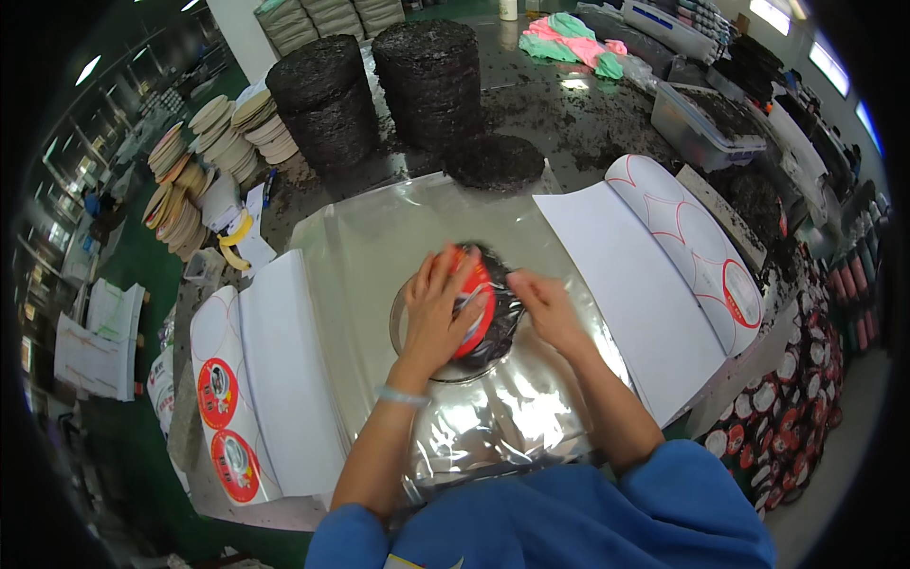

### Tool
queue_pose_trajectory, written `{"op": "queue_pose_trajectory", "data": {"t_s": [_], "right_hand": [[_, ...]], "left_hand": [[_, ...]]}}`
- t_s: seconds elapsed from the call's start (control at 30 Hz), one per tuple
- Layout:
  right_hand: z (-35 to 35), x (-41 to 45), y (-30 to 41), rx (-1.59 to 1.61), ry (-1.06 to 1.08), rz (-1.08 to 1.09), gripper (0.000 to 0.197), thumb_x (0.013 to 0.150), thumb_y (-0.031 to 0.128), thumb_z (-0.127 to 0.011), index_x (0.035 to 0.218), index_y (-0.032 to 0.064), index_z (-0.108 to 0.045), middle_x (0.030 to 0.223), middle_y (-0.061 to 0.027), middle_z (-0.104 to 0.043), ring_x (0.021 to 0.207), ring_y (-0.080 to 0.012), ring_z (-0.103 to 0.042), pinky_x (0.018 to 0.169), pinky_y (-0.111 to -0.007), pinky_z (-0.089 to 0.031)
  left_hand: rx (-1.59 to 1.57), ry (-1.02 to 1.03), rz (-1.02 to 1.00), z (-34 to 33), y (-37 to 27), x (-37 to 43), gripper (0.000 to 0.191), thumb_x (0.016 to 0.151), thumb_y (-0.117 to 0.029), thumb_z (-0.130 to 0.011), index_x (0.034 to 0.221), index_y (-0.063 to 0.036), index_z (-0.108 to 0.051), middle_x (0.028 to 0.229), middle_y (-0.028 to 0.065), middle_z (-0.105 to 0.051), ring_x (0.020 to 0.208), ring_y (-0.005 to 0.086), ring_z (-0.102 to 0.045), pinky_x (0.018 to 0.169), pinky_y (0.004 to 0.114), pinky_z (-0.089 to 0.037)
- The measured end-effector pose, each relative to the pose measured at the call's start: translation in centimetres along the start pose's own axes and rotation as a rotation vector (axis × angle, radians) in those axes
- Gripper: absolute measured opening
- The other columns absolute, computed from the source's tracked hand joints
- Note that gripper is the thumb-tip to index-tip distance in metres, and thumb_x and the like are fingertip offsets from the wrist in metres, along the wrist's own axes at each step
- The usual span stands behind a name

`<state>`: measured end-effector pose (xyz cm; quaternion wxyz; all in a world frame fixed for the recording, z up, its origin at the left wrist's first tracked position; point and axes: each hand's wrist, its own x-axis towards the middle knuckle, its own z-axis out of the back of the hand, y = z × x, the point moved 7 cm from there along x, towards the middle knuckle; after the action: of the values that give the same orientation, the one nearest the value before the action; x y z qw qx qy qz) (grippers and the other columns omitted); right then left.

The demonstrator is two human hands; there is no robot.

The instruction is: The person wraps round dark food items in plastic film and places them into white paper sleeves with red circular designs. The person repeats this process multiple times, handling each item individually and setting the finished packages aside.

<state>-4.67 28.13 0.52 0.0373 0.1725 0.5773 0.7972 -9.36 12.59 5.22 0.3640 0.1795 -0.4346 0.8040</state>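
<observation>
A dark round disc in clear film (506, 331) lies before me on a stack of clear plastic sheets (362, 277). It bears a round red label (485, 313). My left hand (435, 309) rests over the label and the disc's left side, fingers spread and slightly blurred. My right hand (546, 302) pinches the film at the disc's right edge. A round rim (395, 320) shows under the disc. Backed sheets of round labels lie at the left (234, 441) and the right (700, 242).
Two tall stacks of dark discs (430, 85) stand at the back, with a single dark disc (495, 162) nearer. Round paper stacks (227, 142), a yellow banana peel (238, 238) and a blue pen (269, 188) are at left. A plastic bin (700, 139) stands back right; many labelled discs (782, 405) are piled lower right.
</observation>
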Motion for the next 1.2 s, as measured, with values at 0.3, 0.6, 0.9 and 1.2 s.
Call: {"op": "queue_pose_trajectory", "data": {"t_s": [0.3, 0.6, 0.9, 1.2], "right_hand": [[0.6, -3.3, 1.3, -0.585, 0.338, 0.500, 0.040, 0.084, 0.023, -0.064, 0.117, 0.0039, -0.052, 0.114, -0.0132, -0.057, 0.121, -0.0305, -0.048, 0.099, -0.043, -0.038], [8.6, -1.1, 2.9, -0.596, 0.042, 0.277, 0.030, 0.066, 0.024, -0.080, 0.076, 0.0012, -0.063, 0.073, -0.0116, -0.061, 0.077, -0.0293, -0.060, 0.068, -0.038, -0.049], [9.9, -2.3, 6.2, -0.416, -0.091, 0.188, 0.028, 0.065, 0.025, -0.081, 0.074, 0.0032, -0.065, 0.072, -0.0103, -0.061, 0.072, -0.0269, -0.059, 0.064, -0.035, -0.048], [12.4, -14.8, 11.1, -0.738, 0.521, 0.322, 0.033, 0.066, 0.036, -0.072, 0.068, 0.0057, -0.059, 0.068, -0.0045, -0.057, 0.073, -0.0253, -0.060, 0.062, -0.036, -0.048]], "left_hand": [[-0.210, 0.532, -0.270, -11.5, -11.1, -13.2, 0.015, 0.082, -0.007, -0.061, 0.082, 0.0037, -0.051, 0.124, 0.0244, -0.048, 0.123, 0.0407, -0.042, 0.102, 0.046, -0.037], [-0.617, 0.657, 0.106, -9.5, -3.8, -11.7, 0.011, 0.089, -0.011, -0.057, 0.082, -0.0024, -0.056, 0.120, 0.0112, -0.057, 0.107, 0.0241, -0.056, 0.092, 0.036, -0.043], [-0.516, 0.891, 0.100, -10.3, -4.9, -13.1, 0.004, 0.085, -0.007, -0.056, 0.085, -0.0035, -0.055, 0.085, 0.0121, -0.054, 0.079, 0.0286, -0.055, 0.067, 0.034, -0.048], [-1.142, 0.192, 0.742, 1.4, 6.6, -4.9, 0.010, 0.094, -0.015, -0.049, 0.092, -0.0071, -0.054, 0.092, 0.0073, -0.060, 0.095, 0.0190, -0.059, 0.089, 0.035, -0.045]]}}
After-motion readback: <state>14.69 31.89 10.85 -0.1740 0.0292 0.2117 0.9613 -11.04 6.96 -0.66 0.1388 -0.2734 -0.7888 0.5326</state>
